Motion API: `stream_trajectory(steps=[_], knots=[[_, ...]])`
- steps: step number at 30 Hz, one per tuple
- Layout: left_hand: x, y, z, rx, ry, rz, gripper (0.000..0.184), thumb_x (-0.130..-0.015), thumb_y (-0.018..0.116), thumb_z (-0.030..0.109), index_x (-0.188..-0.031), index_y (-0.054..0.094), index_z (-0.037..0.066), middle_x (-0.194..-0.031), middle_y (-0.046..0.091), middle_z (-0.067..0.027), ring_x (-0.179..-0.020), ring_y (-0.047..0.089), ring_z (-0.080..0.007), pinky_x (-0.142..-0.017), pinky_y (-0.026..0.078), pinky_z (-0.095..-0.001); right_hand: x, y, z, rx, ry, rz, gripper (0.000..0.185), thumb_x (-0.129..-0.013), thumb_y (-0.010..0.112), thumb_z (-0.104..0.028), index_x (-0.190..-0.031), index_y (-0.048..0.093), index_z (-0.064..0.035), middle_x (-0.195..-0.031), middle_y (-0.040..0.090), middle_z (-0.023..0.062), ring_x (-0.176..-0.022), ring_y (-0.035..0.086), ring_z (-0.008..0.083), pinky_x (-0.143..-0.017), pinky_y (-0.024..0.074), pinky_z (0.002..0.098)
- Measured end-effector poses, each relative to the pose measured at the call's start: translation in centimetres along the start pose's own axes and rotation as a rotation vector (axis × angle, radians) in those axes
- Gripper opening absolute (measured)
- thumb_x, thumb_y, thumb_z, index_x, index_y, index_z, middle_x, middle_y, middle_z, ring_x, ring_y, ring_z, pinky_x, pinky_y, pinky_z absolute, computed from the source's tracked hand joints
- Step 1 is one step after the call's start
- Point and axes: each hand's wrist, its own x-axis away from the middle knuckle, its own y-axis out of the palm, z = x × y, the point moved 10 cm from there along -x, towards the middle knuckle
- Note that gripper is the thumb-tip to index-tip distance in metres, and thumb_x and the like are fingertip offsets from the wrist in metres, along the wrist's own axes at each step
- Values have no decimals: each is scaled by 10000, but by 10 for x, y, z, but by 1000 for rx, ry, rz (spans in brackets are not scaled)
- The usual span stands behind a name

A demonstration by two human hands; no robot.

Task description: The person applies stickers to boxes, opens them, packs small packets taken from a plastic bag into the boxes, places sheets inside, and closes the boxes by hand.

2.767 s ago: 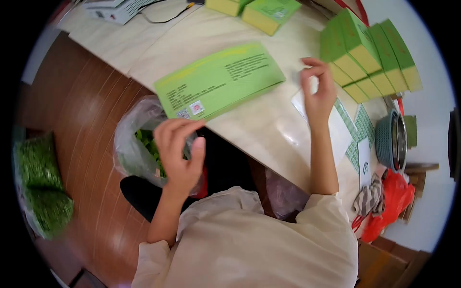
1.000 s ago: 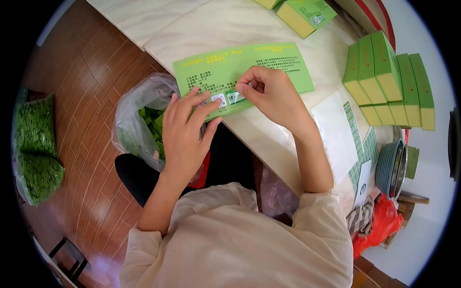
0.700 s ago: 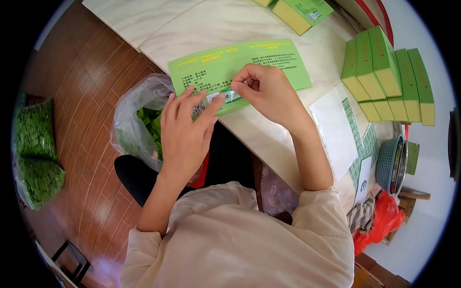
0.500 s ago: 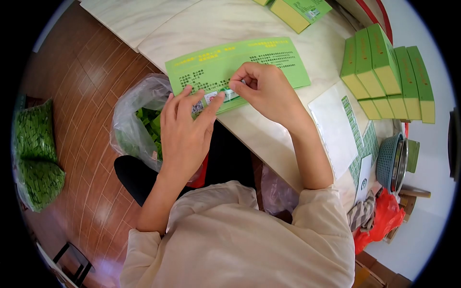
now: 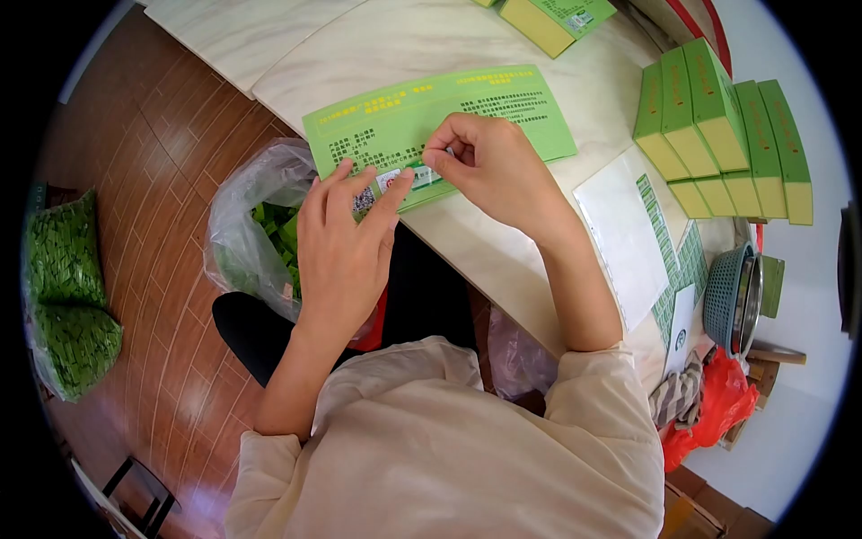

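Head view: one person's two hands at the near edge of a pale table (image 5: 503, 260).
Right fingertips: closed in a pinch on the right end of a green-and-white sticker (image 5: 424, 176); the right hand (image 5: 503, 171) is otherwise curled above the box.
Left fingers: open and spread, tips on the near left part of the flat green box (image 5: 377, 117); the left hand (image 5: 346, 247) grips nothing.
Box: lying flat, printed face up, left end by the near edge; probably light and fairly stiff card, smooth, liable to dent under hard pressure; best taken by its long sides or ends.
Sticker: likely thin, limp, easily creased; best held by one end or corner.
Paper to the right: one white sheet (image 5: 615, 238); at least two green patterned sheets (image 5: 690, 260); one white card (image 5: 680, 334).
Stacked boxes (image 5: 714, 99), far right: five in the upper row; lower ones, partly hidden, cannot be counted surely.
Far boxes (image 5: 548, 22): two, one cut off.
Basket (image 5: 723, 292): one, right, beside one metal bowl (image 5: 747, 310).
Open plastic bag (image 5: 242, 225): one, left, green pieces inside.
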Motion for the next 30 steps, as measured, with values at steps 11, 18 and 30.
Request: stream_trajectory(steps=[11, 18, 30], knots=[[-4, 4, 11, -89, 20, -58, 461, -802, 647, 171, -1251, 548, 134, -1270, 475, -102, -1228, 434, -280, -1048, 283, -517, 11, -14, -10, 218, -19, 40, 218, -826, 620, -132, -988, 576, 8, -683, 628, 172, -644, 625, 321, -605, 483, 386], [-20, 56, 49, -149, 163, -179, 682, -805, 635, 309, -1368, 380, 21, -1465, 326, -113, -1347, 320, -229, -1126, 202, -440, 48, -113, 25, 31, 203, 397, 239, -923, 537, -168, -1094, 552, -3, -737, 564, 49, -629, 506, 90, -572, 435, 233], [-29, -14, 47, 727, 458, 56, 319, -855, 545, 88, -1170, 592, 73, -1209, 583, -113, -1096, 554, -289, -975, 421, -395, 158, -5, 63, -495, 319, 613, 160, -969, 487, -211, -987, 534, -59, -726, 553, 11, -573, 497, 58, -467, 349, 174]])
